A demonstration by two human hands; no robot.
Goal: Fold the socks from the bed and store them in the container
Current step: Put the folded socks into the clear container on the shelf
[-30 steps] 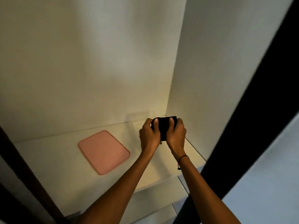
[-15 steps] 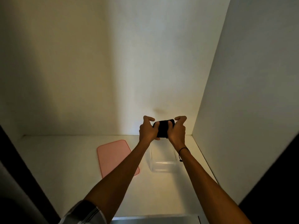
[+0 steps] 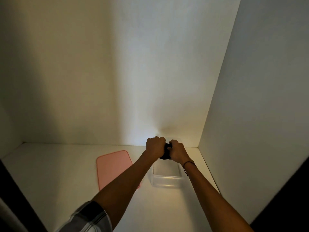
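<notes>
A clear plastic container sits open on the white shelf, near the right wall. Over its far end, my left hand and my right hand both grip a black folded sock bundle, which dips into the container's back part. Most of the bundle is hidden by my fingers. A thin dark band circles my right wrist.
The container's pink lid lies flat on the shelf to the left, partly under my left forearm. White walls close the shelf at the back and right. A dark door edge borders the lower left.
My hands have lowered the black bundle from above the container down to its far end, and my fingers have curled over it. The view has shifted closer to the shelf.
</notes>
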